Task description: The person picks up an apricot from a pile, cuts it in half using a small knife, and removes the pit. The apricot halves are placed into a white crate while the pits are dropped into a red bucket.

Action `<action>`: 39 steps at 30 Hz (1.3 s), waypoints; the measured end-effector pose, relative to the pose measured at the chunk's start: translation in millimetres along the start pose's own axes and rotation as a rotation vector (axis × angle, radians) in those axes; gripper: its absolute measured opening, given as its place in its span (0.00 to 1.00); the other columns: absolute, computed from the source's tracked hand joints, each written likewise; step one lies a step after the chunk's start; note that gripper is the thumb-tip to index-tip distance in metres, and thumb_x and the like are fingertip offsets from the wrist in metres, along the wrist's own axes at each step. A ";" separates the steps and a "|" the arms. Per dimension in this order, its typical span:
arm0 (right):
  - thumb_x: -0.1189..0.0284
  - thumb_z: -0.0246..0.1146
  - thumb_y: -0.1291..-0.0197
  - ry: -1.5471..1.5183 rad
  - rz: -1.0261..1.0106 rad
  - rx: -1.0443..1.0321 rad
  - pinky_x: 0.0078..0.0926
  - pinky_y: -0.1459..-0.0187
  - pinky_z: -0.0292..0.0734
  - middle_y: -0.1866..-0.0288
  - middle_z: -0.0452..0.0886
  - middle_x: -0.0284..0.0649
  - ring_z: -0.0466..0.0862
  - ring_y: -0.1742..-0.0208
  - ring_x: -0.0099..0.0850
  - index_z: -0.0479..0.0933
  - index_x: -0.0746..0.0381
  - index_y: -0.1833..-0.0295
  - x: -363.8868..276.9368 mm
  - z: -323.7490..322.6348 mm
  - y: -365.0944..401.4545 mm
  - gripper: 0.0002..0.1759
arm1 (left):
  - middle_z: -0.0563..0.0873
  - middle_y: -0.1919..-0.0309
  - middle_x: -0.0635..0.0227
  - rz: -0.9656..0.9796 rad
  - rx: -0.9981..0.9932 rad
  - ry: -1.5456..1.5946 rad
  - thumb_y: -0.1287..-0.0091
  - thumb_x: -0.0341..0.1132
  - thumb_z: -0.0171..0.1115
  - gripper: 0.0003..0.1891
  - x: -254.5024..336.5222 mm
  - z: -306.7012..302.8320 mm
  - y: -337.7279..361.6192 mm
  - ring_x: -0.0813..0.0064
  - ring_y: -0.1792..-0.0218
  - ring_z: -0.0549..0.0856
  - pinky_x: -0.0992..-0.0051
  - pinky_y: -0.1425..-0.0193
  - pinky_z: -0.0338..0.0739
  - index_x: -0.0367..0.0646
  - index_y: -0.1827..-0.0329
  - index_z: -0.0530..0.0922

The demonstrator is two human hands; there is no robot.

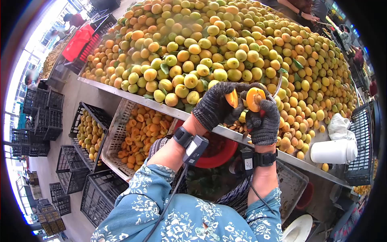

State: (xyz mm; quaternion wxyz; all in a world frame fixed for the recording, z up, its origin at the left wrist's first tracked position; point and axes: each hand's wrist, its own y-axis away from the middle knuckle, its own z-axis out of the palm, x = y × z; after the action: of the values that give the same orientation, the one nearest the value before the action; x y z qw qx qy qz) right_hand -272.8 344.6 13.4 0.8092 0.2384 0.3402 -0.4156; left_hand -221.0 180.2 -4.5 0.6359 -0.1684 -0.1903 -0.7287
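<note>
Both my hands wear dark knit gloves and are raised over the front edge of a table heaped with apricots (193, 64). My left hand (213, 105) is closed on an orange apricot half (231, 98), seen nearly edge-on. In my right hand (264, 125) is another apricot half (255, 99), its cut face turned up toward me. A thin curved metal blade (278, 85) rises from beside the right fingers; its handle is hidden in the glove. The two halves are apart, close to each other.
Below the table's metal edge (157, 105), a pale crate (115, 135) holds cut apricot halves. Beside it a black crate (96, 159) holds whole fruit. A red basin (223, 155) is under my forearms. At right are a white container (328, 151) and another person's hand (310, 17) farther back.
</note>
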 end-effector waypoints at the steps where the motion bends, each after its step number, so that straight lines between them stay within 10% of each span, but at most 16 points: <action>1: 0.64 0.60 0.43 0.006 -0.001 0.004 0.16 0.88 0.64 0.69 0.80 0.38 0.64 0.91 0.18 0.70 0.65 0.37 0.5 -3.7 -0.4 0.29 | 0.83 0.59 0.66 0.002 0.001 -0.043 0.28 0.43 0.52 0.18 0.0 2.8 0.0 0.77 0.62 0.83 0.77 0.63 0.80 0.39 0.44 0.76; 5: 0.65 0.59 0.43 -0.084 -0.033 0.004 0.16 0.89 0.65 0.60 0.83 0.41 0.66 0.90 0.18 0.71 0.66 0.38 -1.0 -0.5 -0.8 0.28 | 0.85 0.60 0.64 -0.054 -0.056 -0.078 0.27 0.44 0.53 0.19 -0.8 -14.0 -0.1 0.74 0.61 0.85 0.76 0.58 0.83 0.39 0.42 0.76; 8: 0.71 0.62 0.49 0.014 -0.060 -0.019 0.23 0.52 0.80 0.54 0.83 0.41 0.83 0.56 0.30 0.79 0.70 0.47 -2.0 14.5 4.0 0.23 | 0.84 0.52 0.65 0.070 0.050 -0.371 0.28 0.34 0.56 0.16 -11.0 -12.5 2.4 0.77 0.51 0.83 0.77 0.48 0.81 0.38 0.40 0.76; 10: 0.72 0.64 0.50 0.150 -0.060 0.010 0.23 0.51 0.79 0.55 0.83 0.41 0.83 0.56 0.29 0.80 0.70 0.48 -1.3 5.5 -0.7 0.22 | 0.84 0.51 0.65 -0.019 0.066 -0.252 0.29 0.34 0.57 0.16 -12.1 -18.5 3.3 0.78 0.49 0.83 0.77 0.47 0.80 0.38 0.40 0.76; 12: 0.74 0.66 0.51 0.240 -0.007 0.043 0.22 0.49 0.78 0.57 0.84 0.40 0.83 0.55 0.28 0.81 0.70 0.49 -4.9 2.8 -2.4 0.21 | 0.84 0.53 0.66 0.522 -0.150 -1.269 0.31 0.37 0.60 0.18 -13.0 -22.6 9.1 0.77 0.55 0.84 0.77 0.50 0.79 0.38 0.41 0.77; 13: 0.74 0.66 0.51 0.240 -0.006 0.045 0.22 0.49 0.78 0.57 0.84 0.40 0.83 0.55 0.28 0.81 0.70 0.49 -4.8 0.9 -3.0 0.21 | 0.84 0.53 0.66 0.520 -0.151 -1.268 0.31 0.37 0.60 0.18 -12.9 -22.4 7.3 0.77 0.55 0.84 0.77 0.50 0.79 0.38 0.41 0.77; 15: 0.74 0.65 0.49 0.338 -0.043 0.021 0.21 0.51 0.78 0.57 0.84 0.39 0.82 0.56 0.26 0.81 0.70 0.49 -3.6 -5.9 -5.4 0.20 | 0.84 0.52 0.67 -0.076 -0.008 -0.484 0.34 0.35 0.62 0.19 -10.9 -18.3 0.8 0.76 0.52 0.83 0.78 0.46 0.77 0.37 0.41 0.76; 22: 0.67 0.63 0.38 0.242 -0.239 0.214 0.15 0.89 0.62 0.75 0.83 0.40 0.70 0.89 0.19 0.79 0.67 0.53 -18.5 -19.1 -13.0 0.15 | 0.83 0.51 0.64 -0.109 0.012 -0.352 0.36 0.37 0.64 0.23 -13.0 -5.5 -0.8 0.75 0.49 0.82 0.77 0.44 0.75 0.36 0.40 0.74; 26: 0.59 0.61 0.34 -0.010 -0.373 0.127 0.19 0.87 0.62 0.83 0.70 0.29 0.65 0.89 0.21 0.77 0.64 0.54 -29.6 -17.6 -10.6 0.17 | 0.84 0.54 0.65 -0.125 -0.005 -0.414 0.40 0.32 0.70 0.26 -16.5 16.9 -0.6 0.74 0.57 0.86 0.75 0.53 0.84 0.38 0.38 0.73; 39: 0.61 0.64 0.38 0.095 -0.605 0.232 0.20 0.85 0.65 0.85 0.69 0.31 0.68 0.89 0.23 0.78 0.64 0.62 -36.8 -10.6 -9.8 0.15 | 0.83 0.69 0.70 -0.151 -0.028 -0.658 0.46 0.28 0.69 0.23 -36.6 13.1 -5.1 0.84 0.71 0.81 0.81 0.67 0.78 0.35 0.46 0.77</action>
State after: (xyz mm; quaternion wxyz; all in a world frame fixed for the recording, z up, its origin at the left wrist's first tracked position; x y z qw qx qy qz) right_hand -300.3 365.2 33.1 0.5995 0.2362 0.3831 -0.6618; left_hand -221.0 218.8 -11.3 0.4824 -0.3887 -0.3874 -0.6828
